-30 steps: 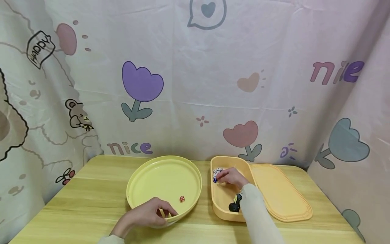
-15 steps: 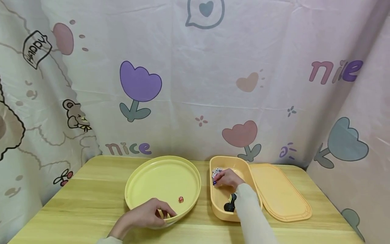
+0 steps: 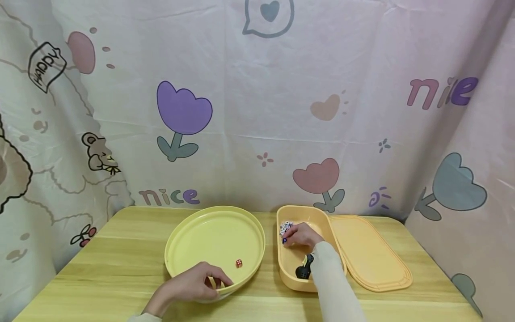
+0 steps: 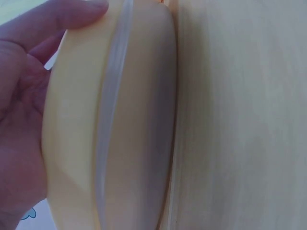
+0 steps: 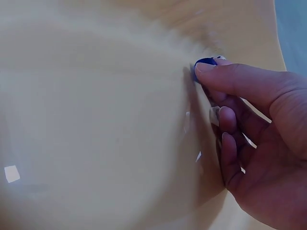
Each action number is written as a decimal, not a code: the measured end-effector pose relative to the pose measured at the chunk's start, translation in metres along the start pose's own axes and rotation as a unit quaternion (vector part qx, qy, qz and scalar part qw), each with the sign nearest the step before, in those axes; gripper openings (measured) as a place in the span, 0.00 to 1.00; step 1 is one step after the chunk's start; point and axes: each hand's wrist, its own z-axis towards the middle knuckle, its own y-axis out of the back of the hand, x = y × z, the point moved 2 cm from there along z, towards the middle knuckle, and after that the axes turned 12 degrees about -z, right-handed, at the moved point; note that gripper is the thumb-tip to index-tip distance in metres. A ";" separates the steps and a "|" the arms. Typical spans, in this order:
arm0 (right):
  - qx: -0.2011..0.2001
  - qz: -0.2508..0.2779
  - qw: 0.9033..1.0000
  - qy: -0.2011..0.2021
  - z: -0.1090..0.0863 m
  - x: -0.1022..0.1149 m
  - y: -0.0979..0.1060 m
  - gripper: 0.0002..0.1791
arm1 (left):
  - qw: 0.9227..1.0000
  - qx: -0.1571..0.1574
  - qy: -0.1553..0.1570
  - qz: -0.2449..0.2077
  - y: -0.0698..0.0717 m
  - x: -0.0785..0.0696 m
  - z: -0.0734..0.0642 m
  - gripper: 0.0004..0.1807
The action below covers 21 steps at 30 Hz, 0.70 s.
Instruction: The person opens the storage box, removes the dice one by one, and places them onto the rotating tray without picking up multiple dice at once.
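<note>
My left hand [image 3: 197, 281] grips the near rim of a round yellow tray [image 3: 217, 239], thumb outside and fingers over the edge. In the left wrist view the thumb [image 4: 81, 14] lies against the tray's outer wall [image 4: 72, 124]. A red die [image 3: 239, 263] with white pips sits inside the tray. Within the orange box [image 3: 289, 277] on the right, my right hand [image 3: 303, 235] pinches a blue die [image 5: 206, 62] between thumb and index finger, low near the box's left wall. Just beyond the fingers, several white dice [image 3: 285, 225] are heaped at the box's far left.
A black object with a yellow part [image 3: 302, 271] lies at the near end of the box, beside my right sleeve [image 3: 334, 277]. The orange lid [image 3: 372, 255] lies flat to the right of the box. A printed curtain [image 3: 249, 112] hangs behind the wooden table [image 3: 100, 259].
My right hand has shifted slightly left and nearer with the blue die. The black object in the box has slid a little left. My left hand still grips the tray rim.
</note>
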 end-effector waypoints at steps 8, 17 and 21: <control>0.006 0.055 0.998 -0.014 -0.003 0.000 0.002 0.09 | 1.000 -0.001 0.007 -0.002 0.000 -0.002 0.000 0.18; -0.007 0.089 0.996 -0.016 -0.001 -0.003 0.004 0.09 | 1.000 0.001 0.000 0.003 0.002 -0.005 0.001 0.16; -0.012 0.092 0.996 -0.020 -0.003 -0.003 0.004 0.09 | 1.000 -0.003 0.006 0.000 0.000 -0.004 0.001 0.16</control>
